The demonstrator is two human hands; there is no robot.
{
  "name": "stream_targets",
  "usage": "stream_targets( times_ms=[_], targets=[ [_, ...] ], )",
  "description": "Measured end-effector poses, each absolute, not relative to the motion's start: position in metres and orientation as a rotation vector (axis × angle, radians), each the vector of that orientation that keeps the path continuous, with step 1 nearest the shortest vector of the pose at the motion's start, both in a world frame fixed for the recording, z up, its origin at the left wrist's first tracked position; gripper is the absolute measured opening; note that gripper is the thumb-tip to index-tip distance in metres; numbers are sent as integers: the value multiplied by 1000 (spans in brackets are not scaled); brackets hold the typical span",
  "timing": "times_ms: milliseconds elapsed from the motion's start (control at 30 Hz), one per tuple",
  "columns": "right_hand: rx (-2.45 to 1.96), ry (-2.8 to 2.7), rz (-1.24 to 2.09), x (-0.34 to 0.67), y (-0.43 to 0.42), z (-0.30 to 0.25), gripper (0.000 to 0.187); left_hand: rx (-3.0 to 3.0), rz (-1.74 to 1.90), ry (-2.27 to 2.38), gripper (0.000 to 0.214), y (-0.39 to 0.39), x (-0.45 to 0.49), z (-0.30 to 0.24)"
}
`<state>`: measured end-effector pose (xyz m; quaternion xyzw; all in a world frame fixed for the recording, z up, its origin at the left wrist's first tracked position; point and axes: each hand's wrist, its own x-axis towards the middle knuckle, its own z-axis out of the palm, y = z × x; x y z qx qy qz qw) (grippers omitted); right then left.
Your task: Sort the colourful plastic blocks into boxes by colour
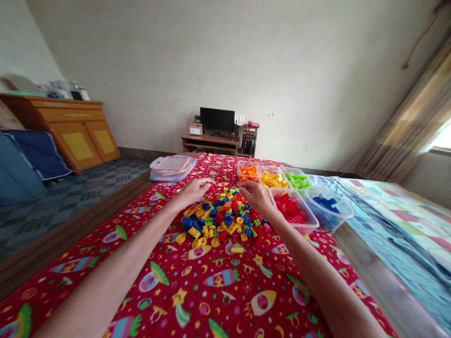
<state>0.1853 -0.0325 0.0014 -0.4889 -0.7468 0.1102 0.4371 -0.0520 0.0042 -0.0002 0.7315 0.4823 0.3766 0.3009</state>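
A mixed heap of toy building bricks [218, 218] in yellow, blue, red, green and orange lies on the red patterned cloth [218, 295]. My left hand [195, 191] hovers over the heap's far left edge, fingers bent together toward the thumb. Anything held there is too small to make out. Above the far right side of the heap is my right hand [256, 195], its fingers curled in a pinch whose contents I cannot see. It is close to the tub of orange bricks [248, 172] and the tub of red bricks [291, 209].
Behind the right hand stand tubs of yellow bricks [273, 179] and green bricks [298, 180]. A round tub with blue bricks [327, 206] is at the right. Stacked lids [172, 166] lie at the far left. A single yellow brick [237, 250] lies nearer me.
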Motion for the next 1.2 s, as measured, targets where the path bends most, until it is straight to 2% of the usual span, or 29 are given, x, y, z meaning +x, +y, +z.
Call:
stream_targets(
  times_ms=[133, 267, 367, 500, 600, 733, 867, 1033, 1200],
  targets=[
    [-1170, -1746, 506, 184, -25, -1, 17, 1709, 998, 1171, 42, 6, -56, -5],
    [-1147, -1713, 670, 182, -23, -3, 29, 1604, 1035, 1105, 39, 6, -54, -8],
    [-1255, -1792, 567, 179, -29, -1, 32, 1506, 1071, 1113, 33, 3, -50, -8],
    [-1367, -1978, 295, 174, -36, -4, 25, 1280, 1056, 1039, 26, 0, -44, -8],
    [-1390, -2126, 103, 173, -38, -13, 32, 1216, 1049, 1008, 27, 1, -43, -12],
    [-1354, -2274, -77, 173, -37, -24, 36, 1473, 1034, 1117, 37, 5, -43, -19],
    [-1315, -2340, -98, 174, -36, -33, 22, 1958, 949, 1286, 42, 12, -42, -26],
    [-1254, -2335, -58, 176, -34, -36, 14, 2284, 765, 1319, 32, 20, -42, -33],
    [-1292, -2079, 191, 173, -31, -22, 11, 2079, 1017, 1300, 19, 15, -39, -28]
  ],
)
